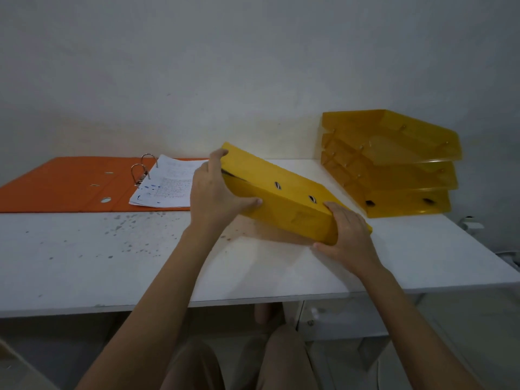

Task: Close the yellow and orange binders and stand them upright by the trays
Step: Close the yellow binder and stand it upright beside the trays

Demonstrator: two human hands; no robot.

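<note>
The yellow binder [281,192] is closed and held tilted above the white table [112,263], its left end raised and its lower right corner near the tabletop. My left hand [216,192] grips its upper left end. My right hand [346,235] clasps its lower right end at the spine. The orange binder [70,184] lies open flat at the back left, its metal rings [142,170] standing up and a stack of written paper sheets [168,187] on its right half. Three stacked translucent yellow trays [394,164] stand at the back right against the wall.
The tabletop carries dark specks and stains near its middle. A drawer unit [337,319] sits under the table at right. My knees [239,361] show below the front edge. Some white cables and a plug [472,223] lie past the table's right edge.
</note>
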